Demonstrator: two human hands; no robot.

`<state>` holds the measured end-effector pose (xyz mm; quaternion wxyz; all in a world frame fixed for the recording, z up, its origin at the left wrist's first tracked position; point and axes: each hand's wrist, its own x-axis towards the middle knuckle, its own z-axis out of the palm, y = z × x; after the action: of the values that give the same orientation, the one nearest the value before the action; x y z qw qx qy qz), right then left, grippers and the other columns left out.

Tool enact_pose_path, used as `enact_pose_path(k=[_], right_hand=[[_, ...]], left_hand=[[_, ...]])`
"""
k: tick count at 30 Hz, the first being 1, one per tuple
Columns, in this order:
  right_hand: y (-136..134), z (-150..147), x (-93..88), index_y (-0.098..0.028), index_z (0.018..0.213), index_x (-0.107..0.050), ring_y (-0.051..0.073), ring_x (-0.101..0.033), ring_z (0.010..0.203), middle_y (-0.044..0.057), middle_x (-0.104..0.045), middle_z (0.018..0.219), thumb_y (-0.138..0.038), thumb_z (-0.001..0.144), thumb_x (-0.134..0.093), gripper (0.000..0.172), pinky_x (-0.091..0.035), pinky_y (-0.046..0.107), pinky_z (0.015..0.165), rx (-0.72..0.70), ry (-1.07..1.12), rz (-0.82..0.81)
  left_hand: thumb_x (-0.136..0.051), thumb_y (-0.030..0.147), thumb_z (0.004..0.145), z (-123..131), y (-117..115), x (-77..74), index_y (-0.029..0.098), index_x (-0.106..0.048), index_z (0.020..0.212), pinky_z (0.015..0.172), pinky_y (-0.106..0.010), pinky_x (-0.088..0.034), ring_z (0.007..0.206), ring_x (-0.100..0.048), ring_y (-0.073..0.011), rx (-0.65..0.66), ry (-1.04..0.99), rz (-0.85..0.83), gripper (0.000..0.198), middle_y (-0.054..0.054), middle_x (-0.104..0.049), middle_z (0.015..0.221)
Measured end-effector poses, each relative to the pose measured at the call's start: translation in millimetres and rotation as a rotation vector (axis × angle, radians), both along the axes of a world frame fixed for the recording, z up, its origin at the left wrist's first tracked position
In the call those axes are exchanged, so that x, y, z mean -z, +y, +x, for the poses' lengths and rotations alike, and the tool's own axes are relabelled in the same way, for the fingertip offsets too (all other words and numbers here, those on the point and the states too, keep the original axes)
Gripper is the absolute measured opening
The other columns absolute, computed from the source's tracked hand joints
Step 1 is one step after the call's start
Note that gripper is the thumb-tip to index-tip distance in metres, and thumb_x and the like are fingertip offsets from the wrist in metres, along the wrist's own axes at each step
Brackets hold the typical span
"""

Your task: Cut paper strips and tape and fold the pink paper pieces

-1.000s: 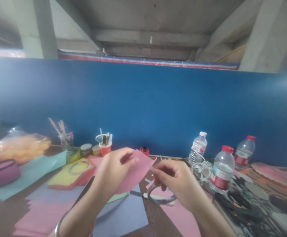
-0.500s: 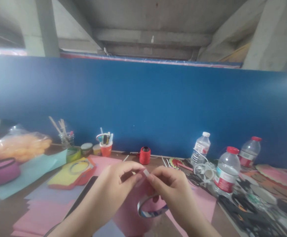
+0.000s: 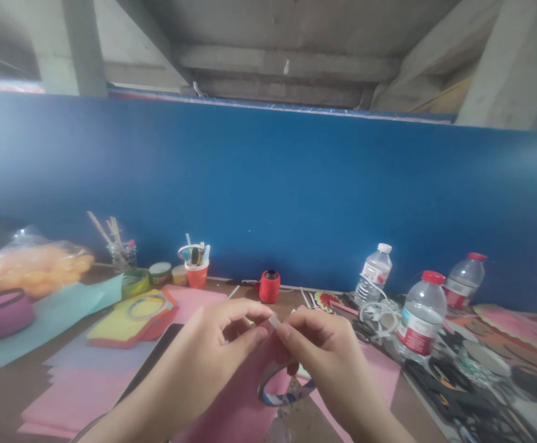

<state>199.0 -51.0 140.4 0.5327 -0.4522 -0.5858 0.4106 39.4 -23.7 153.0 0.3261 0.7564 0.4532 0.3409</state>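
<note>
My left hand is closed in a pinch at the top of a pink sheet of paper, which hangs below the fingers. My right hand is closed as well, with a roll of tape hanging from its curled fingers. A short whitish strip of tape shows between the two hands, at the right thumb and the left fingertips. Exactly what each fingertip presses on is partly hidden.
A red spool stands behind the hands. Plastic bottles, scissors and white cord lie to the right. Leftward are stacked coloured papers, a yellow pad, an orange cup and a purple bowl. A blue partition rises behind.
The pink paper below my hands has swung leftward and lies at a different tilt. Both hands keep nearly the same pinch, and the tape roll still hangs from the right one.
</note>
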Motion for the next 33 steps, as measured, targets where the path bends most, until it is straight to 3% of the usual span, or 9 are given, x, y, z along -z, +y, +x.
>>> enact_pose_path(k=[33], right_hand=[[0.4,0.9,3.3,-0.017,0.058,-0.059,0.010,-0.053,0.051,-0.001,-0.058,0.053,-0.031,0.077,-0.058,0.023,-0.043,0.021,0.048,0.009,-0.008,0.006]], left_hand=[[-0.052,0.046,0.080,-1.7,-0.2,3.4,0.030,-0.063,0.092,0.073,-0.029,-0.048,0.080,-0.064,-0.0184,0.022,-0.014,-0.006,0.022,0.003,-0.070,0.084]])
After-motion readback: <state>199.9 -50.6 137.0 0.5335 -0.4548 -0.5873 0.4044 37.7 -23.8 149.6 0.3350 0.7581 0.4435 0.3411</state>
